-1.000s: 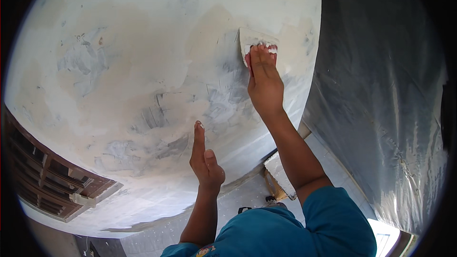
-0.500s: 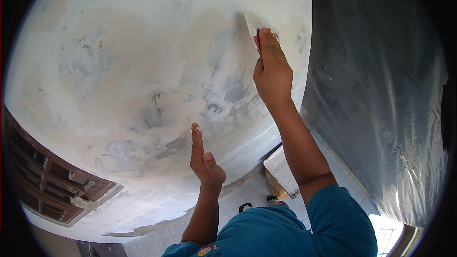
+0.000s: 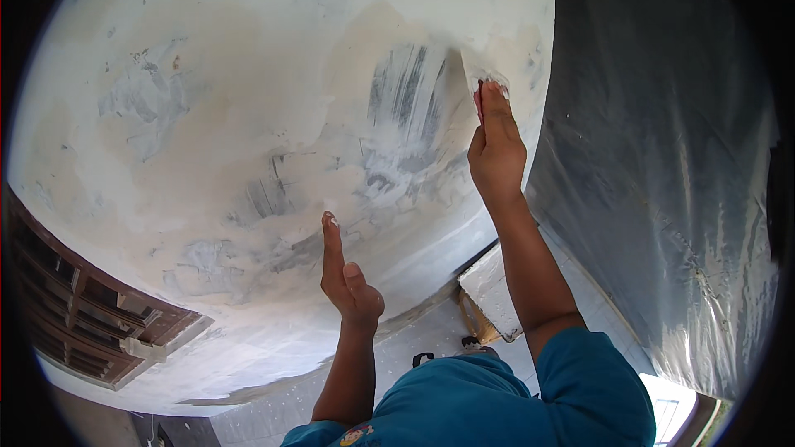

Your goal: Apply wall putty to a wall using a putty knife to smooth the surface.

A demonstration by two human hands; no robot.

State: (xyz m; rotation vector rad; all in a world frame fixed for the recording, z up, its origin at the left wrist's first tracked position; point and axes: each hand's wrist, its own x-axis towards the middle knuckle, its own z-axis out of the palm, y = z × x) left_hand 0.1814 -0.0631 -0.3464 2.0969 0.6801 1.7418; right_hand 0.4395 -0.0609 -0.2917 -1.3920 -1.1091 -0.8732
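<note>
My right hand (image 3: 499, 145) grips a putty knife (image 3: 482, 87) with a reddish handle, fingers laid along its back. Its broad, whitish, putty-smeared blade is against the white wall (image 3: 281, 91), close to the right-hand edge of that wall. Grey streaks mark the surface just left of the blade. Lower and to the left, my left hand (image 3: 349, 277) is raised with fingers stretched up and the thumb apart. White putty coats its fingertip. Nothing shows in that hand, and whether it touches the wall I cannot tell.
Dark plastic sheeting (image 3: 646, 165) hangs on the right. A brown wooden lattice frame (image 3: 91, 306) is set in the wall at lower left. Near my body, a white-topped block (image 3: 489, 290) stands on the speckled tile floor (image 3: 273, 418).
My right hand and the putty knife have moved right and slightly down. Dark grey streaks now show on the wall left of the blade. My left hand has shifted slightly left.
</note>
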